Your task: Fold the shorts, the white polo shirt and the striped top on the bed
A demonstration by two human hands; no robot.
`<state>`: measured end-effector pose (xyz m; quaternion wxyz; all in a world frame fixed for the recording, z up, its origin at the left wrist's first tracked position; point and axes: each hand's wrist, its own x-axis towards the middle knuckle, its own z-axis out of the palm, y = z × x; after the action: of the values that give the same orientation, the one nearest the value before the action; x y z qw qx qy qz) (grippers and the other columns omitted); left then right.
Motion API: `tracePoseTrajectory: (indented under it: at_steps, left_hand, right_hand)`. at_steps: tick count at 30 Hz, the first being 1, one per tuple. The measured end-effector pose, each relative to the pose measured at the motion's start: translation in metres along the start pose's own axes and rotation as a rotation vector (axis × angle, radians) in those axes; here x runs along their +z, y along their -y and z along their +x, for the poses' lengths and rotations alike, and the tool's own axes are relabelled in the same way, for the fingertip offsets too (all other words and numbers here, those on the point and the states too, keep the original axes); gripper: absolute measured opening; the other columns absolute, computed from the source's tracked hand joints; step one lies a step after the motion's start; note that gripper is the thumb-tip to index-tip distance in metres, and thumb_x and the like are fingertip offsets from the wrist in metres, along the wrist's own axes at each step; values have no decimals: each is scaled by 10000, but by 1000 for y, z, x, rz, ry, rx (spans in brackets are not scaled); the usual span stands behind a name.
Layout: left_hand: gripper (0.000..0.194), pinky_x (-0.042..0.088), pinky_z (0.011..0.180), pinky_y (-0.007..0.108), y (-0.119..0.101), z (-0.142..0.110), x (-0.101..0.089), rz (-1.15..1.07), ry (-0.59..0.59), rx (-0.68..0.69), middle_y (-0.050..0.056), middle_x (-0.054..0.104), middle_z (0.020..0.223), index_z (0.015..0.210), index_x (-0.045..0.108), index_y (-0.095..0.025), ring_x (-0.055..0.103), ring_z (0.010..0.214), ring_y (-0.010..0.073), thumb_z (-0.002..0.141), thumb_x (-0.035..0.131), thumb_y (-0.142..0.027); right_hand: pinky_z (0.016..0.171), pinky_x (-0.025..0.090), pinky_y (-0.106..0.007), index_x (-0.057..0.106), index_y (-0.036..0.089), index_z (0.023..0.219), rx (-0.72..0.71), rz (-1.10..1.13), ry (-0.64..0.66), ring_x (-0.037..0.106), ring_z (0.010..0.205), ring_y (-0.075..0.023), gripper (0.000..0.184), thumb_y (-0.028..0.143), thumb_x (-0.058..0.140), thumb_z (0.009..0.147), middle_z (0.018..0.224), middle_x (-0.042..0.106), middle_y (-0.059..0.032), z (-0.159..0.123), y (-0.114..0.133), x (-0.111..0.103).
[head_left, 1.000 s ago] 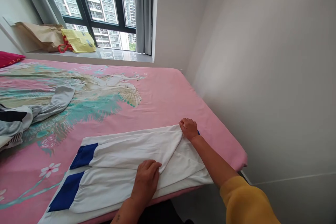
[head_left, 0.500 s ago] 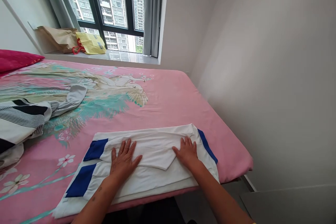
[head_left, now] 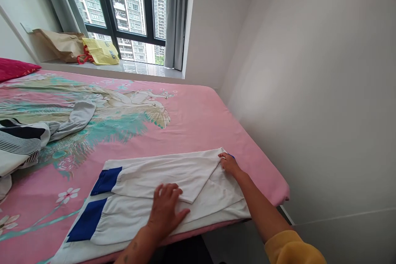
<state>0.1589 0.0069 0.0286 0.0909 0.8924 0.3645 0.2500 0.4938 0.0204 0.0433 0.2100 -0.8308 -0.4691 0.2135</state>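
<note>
A folded white garment (head_left: 148, 177) with blue bands at its left end lies along the near edge of the bed. Its exact kind is hard to tell, though the banded parts look like sleeves. My right hand (head_left: 230, 164) pinches the cloth at the far right corner, where a bit of blue shows beside the fingers. Over the middle of the near half is my left hand (head_left: 167, 208), fingers apart and slightly bent, holding nothing. Whether its fingertips touch the cloth is unclear.
The bed has a pink patterned sheet (head_left: 192, 119). A striped grey, black and white garment (head_left: 23, 144) lies crumpled at the left, with a red pillow (head_left: 17, 69) behind. Paper bags (head_left: 62, 45) stand on the windowsill. A wall (head_left: 309, 90) rises at the right.
My right hand has gone from lying flat on the garment to gripping its far right corner. My left hand has shifted right and nearer to me. Less blue shows along the right edge.
</note>
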Motion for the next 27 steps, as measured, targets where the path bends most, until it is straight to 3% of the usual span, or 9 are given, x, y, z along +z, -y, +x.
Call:
tracePoseTrajectory:
  at_steps: [3, 5, 10, 15, 17, 20, 23, 25, 27]
  left_hand:
    - [224, 305, 976, 434, -39, 4, 10, -70, 82, 17, 52, 600, 1014, 918, 595, -224, 516, 987, 242, 696, 626, -236]
    - [187, 355, 894, 410, -49, 10, 17, -46, 114, -40, 48, 591, 948, 882, 589, -210, 515, 922, 234, 698, 585, -177]
    - [161, 404, 752, 359, -45, 24, 23, 4, 148, -61, 40, 606, 820, 776, 596, -194, 536, 815, 209, 747, 486, -80]
    - [165, 454, 741, 337, -37, 15, 9, -149, 181, 74, 29, 635, 812, 749, 623, -215, 571, 792, 180, 818, 492, -144]
    - [185, 473, 798, 339, -26, 14, 1, -211, 130, 62, 43, 657, 891, 846, 646, -220, 589, 861, 181, 843, 471, -161]
    - [309, 443, 941, 353, 7, 18, -11, -154, 17, -27, 77, 667, 1061, 997, 650, -199, 572, 1057, 189, 866, 382, -121]
    - [388, 257, 1108, 443, 52, 18, -25, 22, 59, -134, 83, 578, 1291, 1179, 592, -187, 421, 1283, 206, 890, 336, -151]
    - [422, 92, 1124, 558, 81, 12, -35, 152, 143, -271, 89, 454, 1416, 1296, 505, -197, 295, 1366, 252, 899, 373, -254]
    - [526, 8, 1091, 626, 105, 3, -41, 234, 220, -417, 98, 325, 1491, 1378, 404, -214, 207, 1398, 289, 882, 411, -389]
  right_hand:
    - [522, 417, -199, 592, 219, 1078, 40, 5, 114, 553, 515, -112, 317, 254, 396, 832, 593, 600, 40, 11, 2, -3]
    - [490, 397, -200, 607, 217, 1005, 62, -9, 168, 517, 461, -106, 267, 279, 421, 823, 563, 588, 45, 16, 3, -5]
    - [511, 398, -218, 590, 203, 883, 81, -82, 174, 550, 495, -115, 181, 284, 452, 799, 673, 648, 8, 20, 4, -10]
    - [669, 412, -292, 556, 186, 991, 37, -222, -5, 599, 782, -209, 248, 213, 514, 748, 849, 648, -69, 4, 17, -11]
    - [739, 411, -308, 524, 201, 1063, -36, -231, -61, 587, 860, -211, 261, 242, 453, 815, 923, 636, -73, -12, 35, -2]
    - [841, 405, -285, 547, 211, 1002, -310, -172, -130, 555, 958, -189, 217, 266, 381, 873, 992, 617, -63, -43, 70, 29]
    - [962, 372, -296, 559, 176, 1057, -583, -122, -150, 514, 1075, -197, 275, 270, 365, 886, 1093, 600, -95, -73, 98, 72]
    - [1060, 294, -367, 518, 147, 1198, -594, -190, -124, 439, 1210, -233, 385, 332, 395, 884, 1251, 540, -126, -87, 104, 101]
    - [1117, 179, -453, 442, 144, 1323, -535, -298, -101, 314, 1328, -275, 532, 417, 435, 866, 1400, 422, -135, -95, 102, 124]
